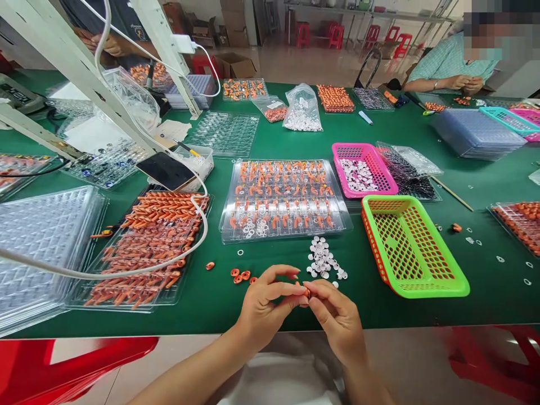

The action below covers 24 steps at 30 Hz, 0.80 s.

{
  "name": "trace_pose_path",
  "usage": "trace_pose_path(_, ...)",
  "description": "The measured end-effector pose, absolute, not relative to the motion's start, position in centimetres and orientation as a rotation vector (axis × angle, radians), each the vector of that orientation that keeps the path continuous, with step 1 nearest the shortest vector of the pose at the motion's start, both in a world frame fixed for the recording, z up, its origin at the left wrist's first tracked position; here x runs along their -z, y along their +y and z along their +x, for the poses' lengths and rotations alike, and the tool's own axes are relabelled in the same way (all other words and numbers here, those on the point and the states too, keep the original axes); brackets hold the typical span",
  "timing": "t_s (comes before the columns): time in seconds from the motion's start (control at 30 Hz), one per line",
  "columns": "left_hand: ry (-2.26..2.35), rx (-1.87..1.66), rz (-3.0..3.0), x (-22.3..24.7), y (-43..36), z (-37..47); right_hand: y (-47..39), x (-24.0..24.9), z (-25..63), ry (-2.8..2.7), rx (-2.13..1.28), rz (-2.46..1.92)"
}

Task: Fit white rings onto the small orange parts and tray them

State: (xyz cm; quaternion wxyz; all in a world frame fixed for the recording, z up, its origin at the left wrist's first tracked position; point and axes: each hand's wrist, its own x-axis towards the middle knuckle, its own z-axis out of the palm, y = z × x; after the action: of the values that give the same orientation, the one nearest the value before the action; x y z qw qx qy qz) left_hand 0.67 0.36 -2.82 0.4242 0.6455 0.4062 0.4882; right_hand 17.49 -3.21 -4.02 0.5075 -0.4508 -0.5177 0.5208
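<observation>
Over the front edge of the green table, my left hand (pixel 270 301) and my right hand (pixel 337 315) meet fingertip to fingertip. Both are closed on one small orange part (pixel 306 292), mostly covered by the fingers, so its exact kind does not show. Left of my hands lie several orange oval pieces (pixel 240 275). Just beyond my fingers is a loose pile of small white discs (pixel 323 259). A clear plastic tray (pixel 287 232) behind them carries rows of curved orange parts (pixel 287 191) and a cluster of thin white rings (pixel 255 228).
A green basket (pixel 458 287) stands right, with a pink basket (pixel 388 188) of white pieces behind it. A tray of orange sticks (pixel 139 259) lies left, crossed by a white cable (pixel 105 275). A phone (pixel 166 170) rests near a white metal frame (pixel 84 73). Two people sit opposite.
</observation>
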Motion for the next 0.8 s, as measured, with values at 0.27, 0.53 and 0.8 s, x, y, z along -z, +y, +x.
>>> trace_pose_path(0.27, 0.890, -1.244, 1.796, 2.5, 0.7, 0.4, -3.2, 3.9, 17.3, -1.114, -1.359, -1.041)
trace_pose_path(0.53, 0.882, -1.235, 1.993, 2.1, 0.5, 0.1, -3.7, 5.0, 17.3, -0.991, -1.462, -0.994)
trace_pose_path(0.8, 0.861, -1.169, 2.084, 1.6, 0.5, -0.2, -3.7, 4.9, 17.5, -0.971, -1.500, -0.960)
